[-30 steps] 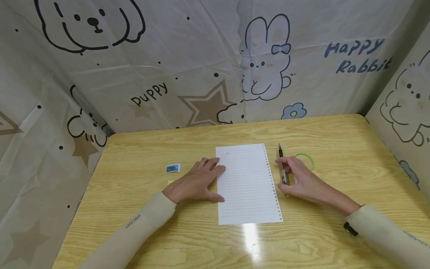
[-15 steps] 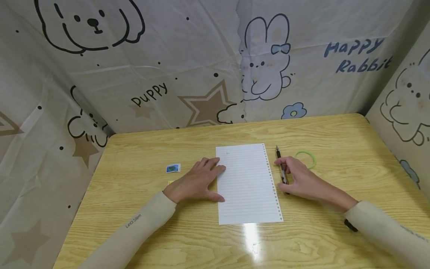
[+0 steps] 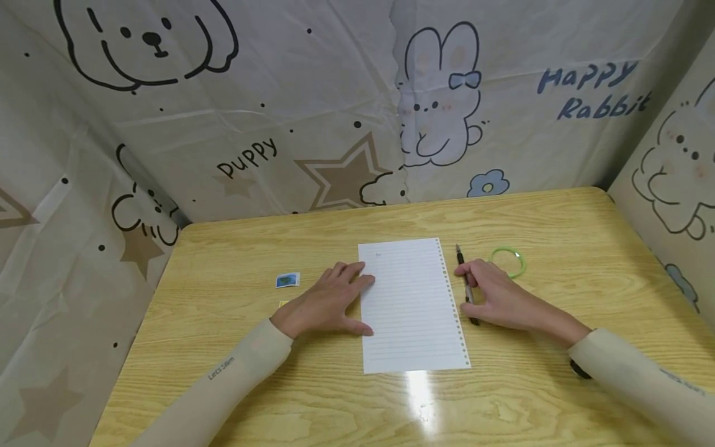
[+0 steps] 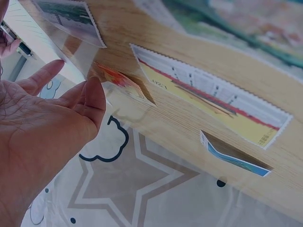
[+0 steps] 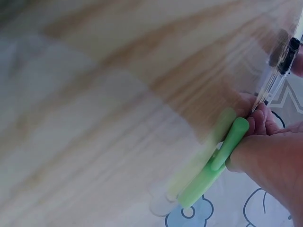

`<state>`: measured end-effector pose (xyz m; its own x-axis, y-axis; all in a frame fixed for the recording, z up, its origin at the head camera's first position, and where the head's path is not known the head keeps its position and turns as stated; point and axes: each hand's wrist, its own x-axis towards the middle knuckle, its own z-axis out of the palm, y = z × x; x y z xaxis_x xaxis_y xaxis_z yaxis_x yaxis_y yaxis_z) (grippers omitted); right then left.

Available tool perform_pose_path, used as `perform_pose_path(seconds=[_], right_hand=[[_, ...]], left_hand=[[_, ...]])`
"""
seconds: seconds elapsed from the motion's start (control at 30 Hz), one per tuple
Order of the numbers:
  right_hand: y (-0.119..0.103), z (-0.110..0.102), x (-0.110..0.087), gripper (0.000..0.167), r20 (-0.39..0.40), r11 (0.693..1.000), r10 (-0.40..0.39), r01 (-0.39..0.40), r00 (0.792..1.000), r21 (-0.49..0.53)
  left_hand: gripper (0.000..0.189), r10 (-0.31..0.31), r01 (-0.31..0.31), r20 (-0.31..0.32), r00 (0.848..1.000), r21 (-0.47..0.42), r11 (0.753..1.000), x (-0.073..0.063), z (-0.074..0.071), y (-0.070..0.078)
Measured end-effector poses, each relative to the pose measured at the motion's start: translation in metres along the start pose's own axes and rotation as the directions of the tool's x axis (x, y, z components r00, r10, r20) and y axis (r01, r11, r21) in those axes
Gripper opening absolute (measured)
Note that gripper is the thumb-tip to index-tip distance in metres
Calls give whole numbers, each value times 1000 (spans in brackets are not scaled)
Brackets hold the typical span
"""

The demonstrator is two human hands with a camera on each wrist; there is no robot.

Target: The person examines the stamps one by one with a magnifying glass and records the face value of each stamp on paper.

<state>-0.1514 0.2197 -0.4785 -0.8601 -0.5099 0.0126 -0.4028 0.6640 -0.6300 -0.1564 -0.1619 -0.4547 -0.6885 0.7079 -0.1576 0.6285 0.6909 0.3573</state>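
A lined sheet of loose-leaf paper (image 3: 410,310), with holes down its right edge, lies on the table with a small mark near its top left. My left hand (image 3: 335,298) rests at the sheet's left edge, fingers spread and fingertips on the paper. Just right of the holes is a slim pen (image 3: 468,292) with a clear barrel and black section, tip pointing away from me. My right hand (image 3: 497,298) holds it between curled fingers and thumb. In the right wrist view the pen (image 5: 285,59) runs along those fingers.
A light green ring (image 3: 507,276) lies just beyond the right hand. Left of the left hand are a blue stamp (image 3: 287,280) and a yellow one (image 3: 283,303), partly hidden by the wrist. The left wrist view shows several stamps (image 4: 208,94). Printed cloth (image 3: 335,93) walls the table.
My right hand has shifted slightly left with the pen, bringing it nearer the sheet. More of the pen's rear end shows below the thumb. My left hand and the sheet keep their place.
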Motion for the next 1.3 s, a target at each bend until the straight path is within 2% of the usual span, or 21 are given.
perform_pose_path(seconds=[0.23, 0.47, 0.77, 0.93, 1.1, 1.3], right_hand=[[2, 1, 2, 56, 4, 1000, -7, 7, 1000, 1], [1, 1, -2, 54, -5, 999, 15, -14, 1000, 46], [-6, -10, -7, 75, -38, 993, 96, -93, 995, 77], [-9, -18, -10, 64, -82, 977, 164, -150, 983, 154], [-9, -27, -16, 46, -134, 939, 255, -213, 958, 269], [-5, -33, -25, 41, -180, 928, 309, -254, 934, 274]], left_hand=[[97, 7, -7, -4, 1000, 14, 1000, 0, 0, -1], [97, -8, 8, 17, 1000, -11, 1000, -2, 0, 3], [96, -7, 7, -8, 1000, 11, 1000, -3, 2, 0], [98, -3, 3, -15, 1000, 12, 1000, -4, 1, 1], [99, 11, -10, -29, 1000, 27, 1000, -4, 0, 1], [100, 7, -4, -62, 998, 50, 999, -7, -2, 1]])
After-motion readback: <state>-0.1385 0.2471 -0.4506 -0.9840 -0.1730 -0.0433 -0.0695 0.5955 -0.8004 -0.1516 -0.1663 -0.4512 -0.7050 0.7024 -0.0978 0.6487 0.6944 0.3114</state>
